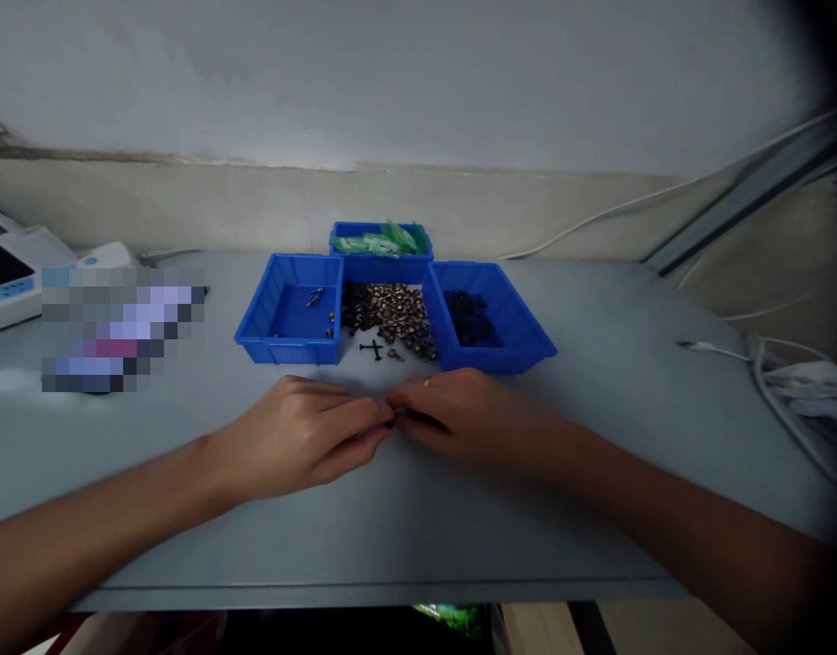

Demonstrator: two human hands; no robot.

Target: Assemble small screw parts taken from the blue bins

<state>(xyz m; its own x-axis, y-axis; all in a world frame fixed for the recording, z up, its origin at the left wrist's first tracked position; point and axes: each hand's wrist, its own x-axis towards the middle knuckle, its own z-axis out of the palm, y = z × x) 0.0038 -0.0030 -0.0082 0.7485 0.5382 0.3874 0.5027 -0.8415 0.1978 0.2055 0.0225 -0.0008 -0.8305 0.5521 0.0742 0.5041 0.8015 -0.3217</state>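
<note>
My left hand (316, 432) and my right hand (452, 409) meet fingertip to fingertip over the grey table, both closed in a pinch. Whatever lies between the fingertips is too small and dark to make out. Just beyond them are a few loose dark screws (373, 347) and a heap of brass-coloured metal parts (398, 309), with black parts (360, 307) at its left side. A blue bin (288, 351) on the left holds several small metal pieces. In the right blue bin (520, 323) lie black items.
A third blue bin (381, 267) with green plastic bags (391, 239) stands behind the heap. A pixelated object (125, 332) and a white device (29, 273) are at the left. White cables (719, 348) lie at the right. The table's front edge (378, 591) is near me.
</note>
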